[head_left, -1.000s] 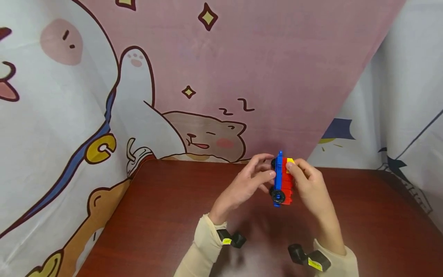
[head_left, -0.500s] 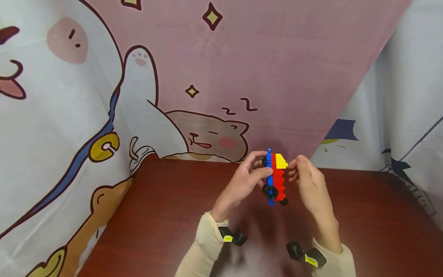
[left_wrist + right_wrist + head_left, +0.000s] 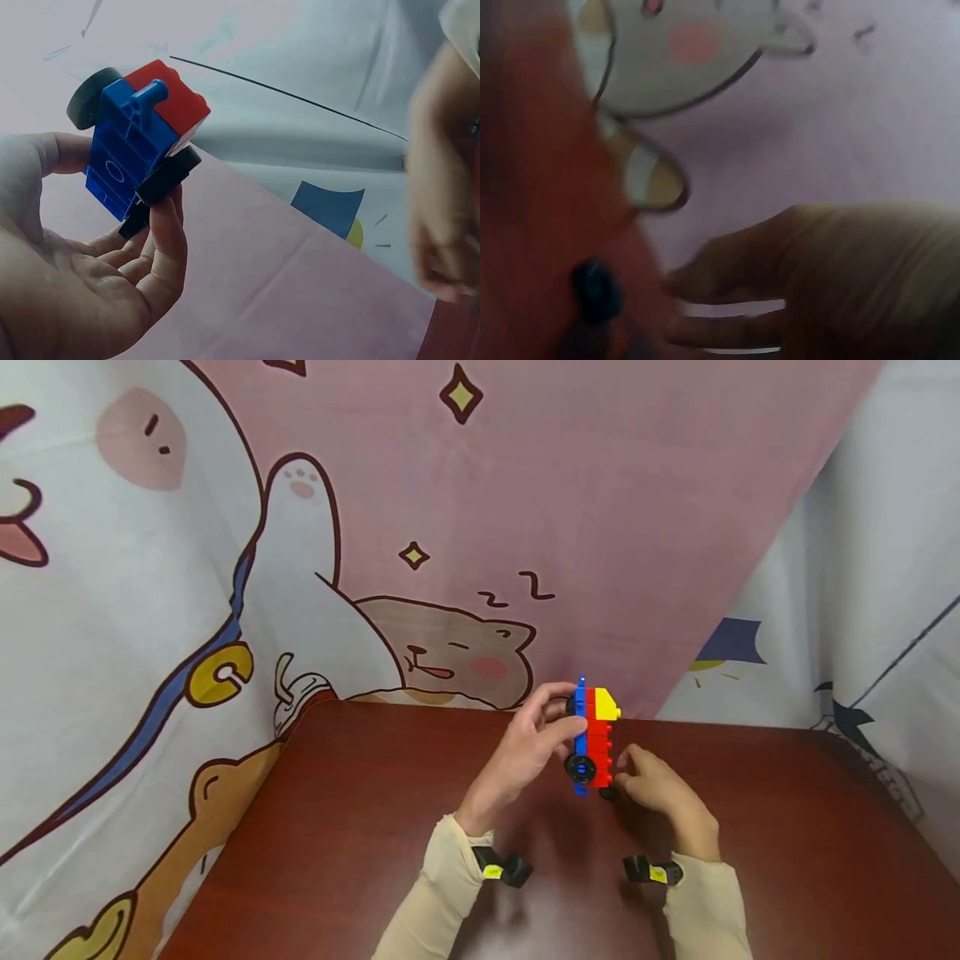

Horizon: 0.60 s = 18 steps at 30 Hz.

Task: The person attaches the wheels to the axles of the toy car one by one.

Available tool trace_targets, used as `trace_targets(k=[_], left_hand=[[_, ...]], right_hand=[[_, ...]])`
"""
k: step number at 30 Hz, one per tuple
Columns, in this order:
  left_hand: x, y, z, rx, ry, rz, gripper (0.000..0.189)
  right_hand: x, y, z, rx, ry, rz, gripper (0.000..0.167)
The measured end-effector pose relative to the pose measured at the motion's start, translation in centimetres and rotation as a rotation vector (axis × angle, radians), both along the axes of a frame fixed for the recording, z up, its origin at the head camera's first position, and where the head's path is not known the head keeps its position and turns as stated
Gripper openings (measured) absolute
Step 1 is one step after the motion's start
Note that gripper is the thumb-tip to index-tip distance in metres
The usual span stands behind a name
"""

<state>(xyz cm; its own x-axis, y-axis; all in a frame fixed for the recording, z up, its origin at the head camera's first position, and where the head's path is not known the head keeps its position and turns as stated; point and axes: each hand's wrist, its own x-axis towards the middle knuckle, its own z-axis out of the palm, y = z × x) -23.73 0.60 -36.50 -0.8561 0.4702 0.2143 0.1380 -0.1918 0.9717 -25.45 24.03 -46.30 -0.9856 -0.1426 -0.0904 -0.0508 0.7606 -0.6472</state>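
A toy car of building blocks (image 3: 597,739) stands on end above the table, with a blue base, red blocks, a yellow sloped block and black wheels. My left hand (image 3: 528,743) grips it by the blue base, between thumb and fingers. The left wrist view shows the ribbed underside of the car (image 3: 120,169). Beside its lower end is my right hand (image 3: 660,785), with nothing seen between its fingers; the right hand (image 3: 802,277) is blurred in its own view. A small dark piece (image 3: 607,793) shows just below the car, partly hidden; its kind is unclear.
The dark red-brown tabletop (image 3: 360,827) spreads beneath both hands. A cloth with cartoon animals (image 3: 465,652) hangs along its back and left edges, and pale cloth (image 3: 885,568) hangs at the right.
My right hand has let go of the car at its yellow block, drawn away to the right and come down beside the lower end. The left hand has shifted slightly left with the car.
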Motion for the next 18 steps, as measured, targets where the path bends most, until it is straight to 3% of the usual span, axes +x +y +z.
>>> trace_targets(k=[2, 5, 9, 13, 18], left_hand=[[0.1, -0.1, 0.0, 0.008, -0.002, 0.005, 0.043], [0.1, -0.3, -0.1, 0.028, 0.003, 0.015, 0.044], [-0.1, -0.2, -0.1, 0.039, 0.015, 0.048, 0.045], [-0.3, -0.1, -0.2, 0.039, -0.001, 0.073, 0.046], [-0.2, -0.1, -0.2, 0.047, -0.044, 0.075, 0.047]], right_hand=[[-0.3, 0.6, -1.5, 0.009, -0.068, 0.017, 0.021], [-0.3, 1.4, -3.1, -0.042, -0.091, 0.042, 0.025], [0.3, 2.4, -4.8, -0.096, -0.021, 0.054, 0.035], [0.8, 2.7, -6.5, -0.096, 0.072, 0.014, 0.045], [0.8, 2.5, -8.0, -0.093, 0.173, -0.015, 0.041]])
